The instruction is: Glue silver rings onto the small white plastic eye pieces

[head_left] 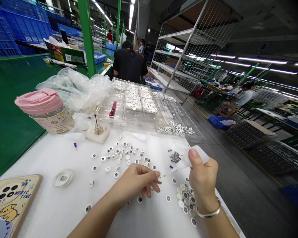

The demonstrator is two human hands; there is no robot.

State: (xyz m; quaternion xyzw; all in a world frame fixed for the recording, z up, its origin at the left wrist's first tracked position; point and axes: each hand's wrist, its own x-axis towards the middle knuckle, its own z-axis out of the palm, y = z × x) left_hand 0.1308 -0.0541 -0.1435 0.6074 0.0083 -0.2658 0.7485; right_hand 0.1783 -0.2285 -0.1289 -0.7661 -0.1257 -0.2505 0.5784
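My right hand is wrapped round a white squeeze bottle, thumb on top, its thin nozzle pointing left and down. The nozzle's tip is close to my left hand, which pinches a small white disc, mostly hidden by the fingers. Beneath the right hand lies a pile of white discs with grey centres. Behind the nozzle are a heap of small metal parts and a purple needle tip. White discs with raised hubs are scattered beyond my left hand.
A clear compartment tray holds white parts and a red cutter. At left are a pink-lidded cup, plastic bag, small glass bottle, round clear lid and decorated phone. A person sits ahead.
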